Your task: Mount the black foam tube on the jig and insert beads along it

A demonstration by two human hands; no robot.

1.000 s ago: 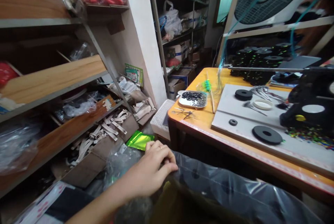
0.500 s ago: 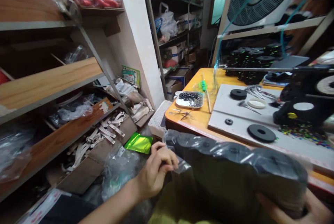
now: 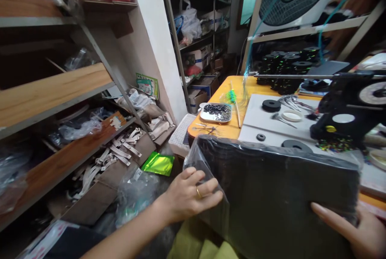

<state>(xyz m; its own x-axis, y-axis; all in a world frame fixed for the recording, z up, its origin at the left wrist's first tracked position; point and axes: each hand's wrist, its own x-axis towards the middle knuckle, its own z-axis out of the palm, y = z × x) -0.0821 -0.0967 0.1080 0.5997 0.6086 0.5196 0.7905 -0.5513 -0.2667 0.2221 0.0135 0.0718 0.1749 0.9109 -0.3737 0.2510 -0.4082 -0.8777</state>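
A clear plastic bag packed with black round pieces (image 3: pixel 277 190) stands tilted in front of me, its dark broad side towards me. My right hand (image 3: pixel 352 227) grips its lower right side, the thumb lying across the front and the other fingers hidden behind. At the left end, my left hand (image 3: pixel 193 192) has its fingers bent against the loose clear plastic, a ring on one finger. Its fingertips press on the bag's side; the thumb is hidden. Beyond the bag, a black disc with a hole (image 3: pixel 297 145) lies partly covered on a grey board (image 3: pixel 250 124).
A yellow table (image 3: pixel 199 130) carries a white tray of small dark parts (image 3: pixel 216 112) and a black machine (image 3: pixel 340 110). Shelves (image 3: pixel 57 94) stand on the left. Below them lie a shiny green packet (image 3: pixel 158 163) and a cardboard box of pale strips (image 3: pixel 99 194).
The bag has tipped so its broad side faces me and its top no longer shows. My left hand has moved right and down onto its end; my right thumb now lies across the front.
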